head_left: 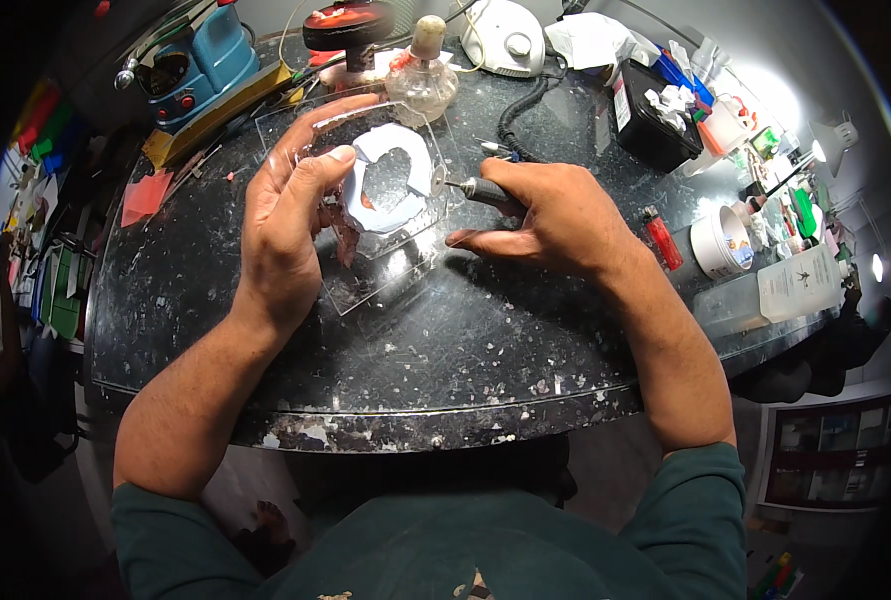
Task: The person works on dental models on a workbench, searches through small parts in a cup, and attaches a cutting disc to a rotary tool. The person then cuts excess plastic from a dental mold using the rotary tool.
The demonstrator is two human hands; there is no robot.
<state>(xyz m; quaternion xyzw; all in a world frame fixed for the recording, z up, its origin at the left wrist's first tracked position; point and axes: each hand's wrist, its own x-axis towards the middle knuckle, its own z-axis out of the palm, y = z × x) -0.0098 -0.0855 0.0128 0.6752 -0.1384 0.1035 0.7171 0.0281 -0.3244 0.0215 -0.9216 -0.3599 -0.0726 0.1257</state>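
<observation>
My left hand grips a clear plastic sheet by its left side, the thumb pressing near a pale horseshoe-shaped piece that shows in its middle. The sheet is tilted above the bench. My right hand is closed around a dark rotary handpiece, its thumb and index finger toward the tip. A thin shaft with a small round disc points left from the handpiece. The disc is at the right edge of the pale piece; whether it touches the sheet, I cannot tell.
Behind the sheet stands a glass spirit lamp. A coiled black cord runs toward a white knobbed unit. Rightward are a black box, a red lighter, a white tub and a bottle. Pink sheets lie left.
</observation>
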